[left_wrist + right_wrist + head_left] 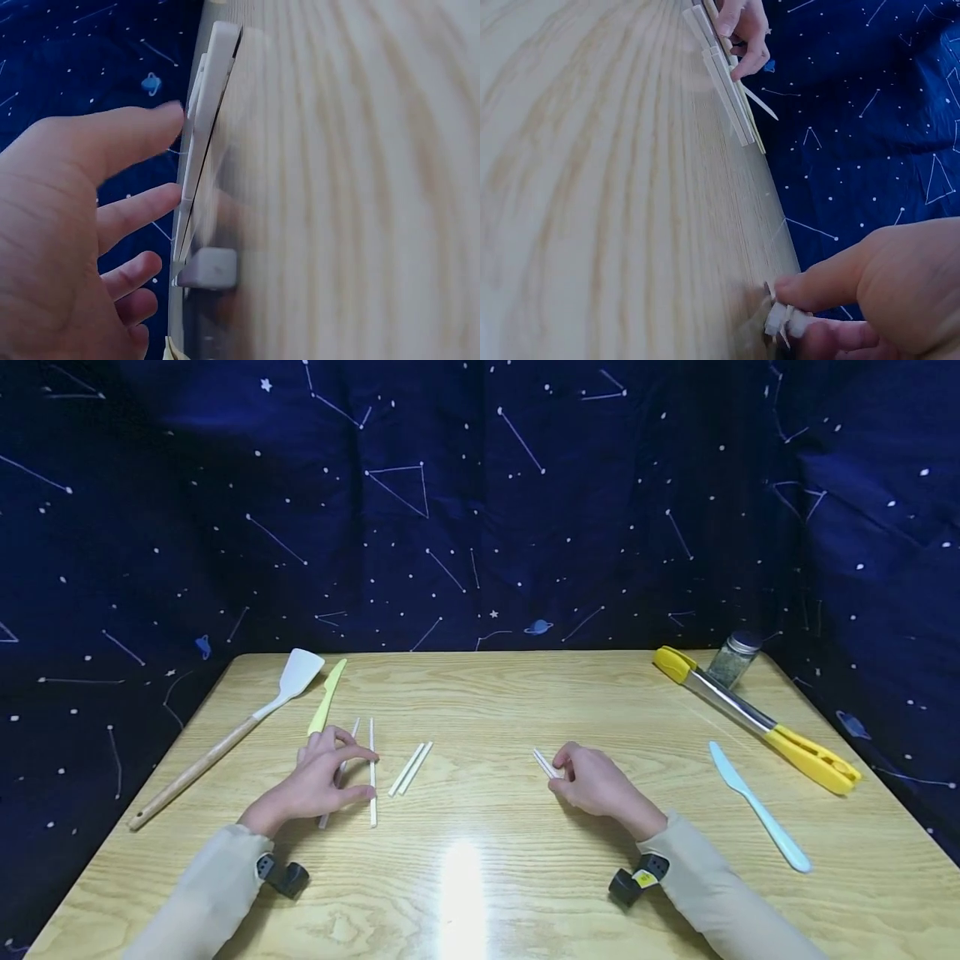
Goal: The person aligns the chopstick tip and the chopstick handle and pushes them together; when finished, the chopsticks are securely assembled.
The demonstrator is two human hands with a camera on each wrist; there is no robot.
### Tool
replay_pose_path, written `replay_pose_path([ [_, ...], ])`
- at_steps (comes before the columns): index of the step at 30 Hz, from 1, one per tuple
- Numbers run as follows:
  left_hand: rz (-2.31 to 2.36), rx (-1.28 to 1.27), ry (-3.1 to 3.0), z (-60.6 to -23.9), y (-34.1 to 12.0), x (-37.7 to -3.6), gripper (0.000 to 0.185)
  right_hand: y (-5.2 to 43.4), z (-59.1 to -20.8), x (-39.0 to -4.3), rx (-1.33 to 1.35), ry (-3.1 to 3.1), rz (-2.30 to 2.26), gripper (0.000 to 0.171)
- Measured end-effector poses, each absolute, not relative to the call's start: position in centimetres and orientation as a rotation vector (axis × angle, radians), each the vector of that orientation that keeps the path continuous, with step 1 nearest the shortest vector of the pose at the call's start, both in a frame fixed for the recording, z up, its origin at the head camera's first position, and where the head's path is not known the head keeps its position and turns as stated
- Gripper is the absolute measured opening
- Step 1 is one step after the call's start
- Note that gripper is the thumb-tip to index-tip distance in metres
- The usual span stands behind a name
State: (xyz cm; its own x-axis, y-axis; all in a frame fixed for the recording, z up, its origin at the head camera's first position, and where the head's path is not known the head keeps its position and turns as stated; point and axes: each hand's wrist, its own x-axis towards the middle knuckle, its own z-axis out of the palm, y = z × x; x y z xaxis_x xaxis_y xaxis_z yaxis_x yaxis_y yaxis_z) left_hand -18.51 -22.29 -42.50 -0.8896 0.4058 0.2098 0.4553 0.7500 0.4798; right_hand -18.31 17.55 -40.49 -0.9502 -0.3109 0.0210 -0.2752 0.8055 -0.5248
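Observation:
My left hand [326, 777] has its thumb and index finger spread along a long pale chopstick [372, 814], the two fingertips apart. A second long chopstick [324, 820] lies slanted under this hand, partly hidden by it. To its right, two short chopstick pieces [411, 768] lie side by side on the table. My right hand [596, 781] pinches another pair of short chopstick pieces [543, 763] between thumb and fingers, low over the table. Ragged, splintered ends show on the held pieces [777, 318] in the right wrist view.
A white spatula [300, 672] with a wooden handle and a yellow knife [327, 693] lie at the left. At the right are yellow-ended tongs [731, 702], a glass jar [731, 662] and a light blue knife [761, 810]. The wooden table [487, 693] meets a dark starry curtain.

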Motion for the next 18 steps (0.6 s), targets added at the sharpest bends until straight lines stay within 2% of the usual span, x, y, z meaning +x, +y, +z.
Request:
replay_pose_path([
  [10, -0.806, -0.703, -2.829, -42.9, -22.1, -18.9, 0.054, 18.7, -40.0, -19.0, -0.408, 2.928, -1.049, 0.021],
  [18, -0.784, -0.671, -2.822, -43.0, -21.8, -18.7, 0.044, 20.0, -40.0, -19.5, -0.424, 2.854, -1.207, 0.02],
])
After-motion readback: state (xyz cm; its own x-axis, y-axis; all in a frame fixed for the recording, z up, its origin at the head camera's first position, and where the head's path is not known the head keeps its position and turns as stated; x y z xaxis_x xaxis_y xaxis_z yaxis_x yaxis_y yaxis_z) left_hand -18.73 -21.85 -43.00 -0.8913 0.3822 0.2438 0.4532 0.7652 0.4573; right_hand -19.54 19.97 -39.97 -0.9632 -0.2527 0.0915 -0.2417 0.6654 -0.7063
